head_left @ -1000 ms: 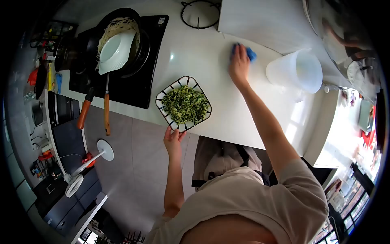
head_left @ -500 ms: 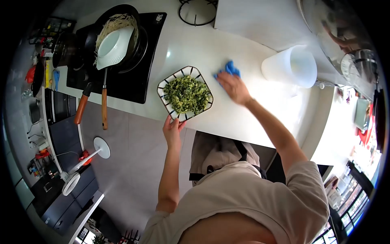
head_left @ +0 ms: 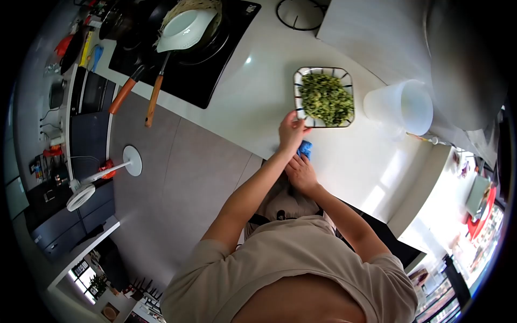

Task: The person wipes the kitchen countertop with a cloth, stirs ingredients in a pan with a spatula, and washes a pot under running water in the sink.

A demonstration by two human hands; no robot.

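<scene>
A square white dish point(head_left: 298, 102) with dark stripes on its rim holds chopped green food point(head_left: 326, 99) and sits on the pale counter. My left hand point(head_left: 292, 132) pinches its near left corner, fingers closed on the rim. Just below, close to the counter's front edge, my right hand point(head_left: 302, 173) presses on a blue cloth point(head_left: 305, 148). Part of the cloth is hidden under that hand, and my left forearm passes close beside it.
A translucent white tub point(head_left: 390, 105) stands right of the dish. At the upper left, a black cooktop point(head_left: 207, 81) bears a pan with pale shreds, a white bowl point(head_left: 186, 29) and wooden handles point(head_left: 154, 99) jutting over the edge. A black ring stand point(head_left: 299, 24) lies at the back.
The dish has moved right and back along the counter with my left hand on it. My right hand has drawn the blue cloth toward the front edge, near my left hand.
</scene>
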